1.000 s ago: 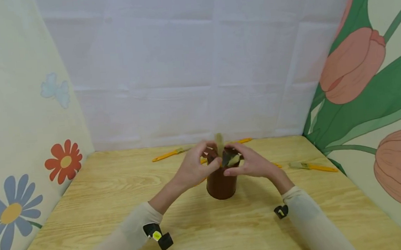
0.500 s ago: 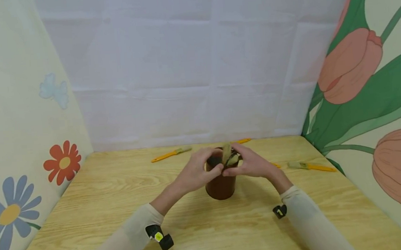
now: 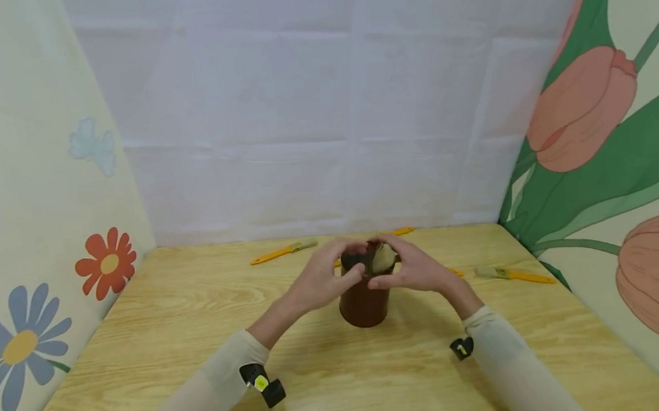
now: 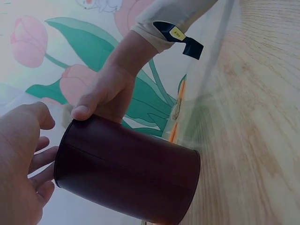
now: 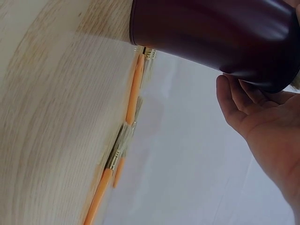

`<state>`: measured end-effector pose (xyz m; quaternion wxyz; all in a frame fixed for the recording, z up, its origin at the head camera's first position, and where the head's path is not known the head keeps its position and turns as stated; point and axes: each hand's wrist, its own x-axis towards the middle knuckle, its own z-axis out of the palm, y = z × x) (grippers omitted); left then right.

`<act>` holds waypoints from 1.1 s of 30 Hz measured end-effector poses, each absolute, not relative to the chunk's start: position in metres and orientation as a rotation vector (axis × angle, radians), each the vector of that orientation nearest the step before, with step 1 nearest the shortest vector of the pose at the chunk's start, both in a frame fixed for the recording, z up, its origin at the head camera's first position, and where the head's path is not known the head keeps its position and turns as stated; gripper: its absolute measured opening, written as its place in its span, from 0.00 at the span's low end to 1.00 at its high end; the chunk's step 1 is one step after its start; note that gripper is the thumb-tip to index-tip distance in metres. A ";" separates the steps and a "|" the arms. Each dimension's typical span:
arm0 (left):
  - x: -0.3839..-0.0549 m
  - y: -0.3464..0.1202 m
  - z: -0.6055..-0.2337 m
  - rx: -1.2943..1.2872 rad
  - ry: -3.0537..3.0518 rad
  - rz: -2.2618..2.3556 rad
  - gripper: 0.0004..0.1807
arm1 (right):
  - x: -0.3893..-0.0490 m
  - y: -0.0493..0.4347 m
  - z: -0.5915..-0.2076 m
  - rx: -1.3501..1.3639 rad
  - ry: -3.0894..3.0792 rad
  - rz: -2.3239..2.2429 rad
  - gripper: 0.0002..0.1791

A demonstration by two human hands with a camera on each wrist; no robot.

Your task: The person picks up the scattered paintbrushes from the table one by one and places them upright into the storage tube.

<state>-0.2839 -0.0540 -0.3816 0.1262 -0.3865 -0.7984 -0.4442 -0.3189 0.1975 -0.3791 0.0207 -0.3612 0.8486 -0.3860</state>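
Observation:
A dark brown cylindrical cup stands upright on the table between the two hands. Pale brush bristles show inside its mouth, leaning to the right side. The right hand holds the cup at the rim, thumb in front and fingers behind; in the right wrist view its fingertips touch the cup's wall. Around the left of the mouth is the left hand, thumb and fingers loosely spread with nothing between them. In the left wrist view, the left hand's fingers are partly hidden behind the cup's rim.
On the wooden table, a yellow-handled brush lies at back left and another brush to the right. More yellow handles show behind the cup. A white sheet closes off the back; patterned panels flank both sides.
The brush that stuck up above the cup has tipped rightward and sunk into it. The left fingers have come off it. The right hand stays at the rim.

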 end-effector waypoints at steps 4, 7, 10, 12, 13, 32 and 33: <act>-0.288 -0.059 -0.378 -1.061 -2.323 -1.291 0.22 | -0.318 0.198 -0.377 -1.111 2.631 -1.196 0.42; -0.297 -0.066 -0.377 -0.998 -2.294 -1.304 0.21 | -0.318 0.199 -0.377 -1.099 2.633 -1.197 0.43; -0.311 -0.071 -0.381 -0.948 -2.263 -1.311 0.20 | -0.318 0.201 -0.376 -1.076 2.642 -1.205 0.44; -0.320 -0.074 -0.384 -0.918 -2.267 -1.303 0.19 | -0.318 0.202 -0.376 -1.055 2.657 -1.205 0.45; -0.326 -0.076 -0.386 -0.903 -2.274 -1.297 0.19 | -0.317 0.203 -0.377 -1.048 2.666 -1.200 0.46; -0.408 -0.123 -0.424 -0.616 -2.754 -0.418 0.31 | -0.318 0.200 -0.379 -1.074 2.651 -1.172 0.47; -0.411 -0.127 -0.427 -0.592 -2.790 -0.377 0.32 | -0.318 0.199 -0.379 -1.074 2.647 -1.169 0.47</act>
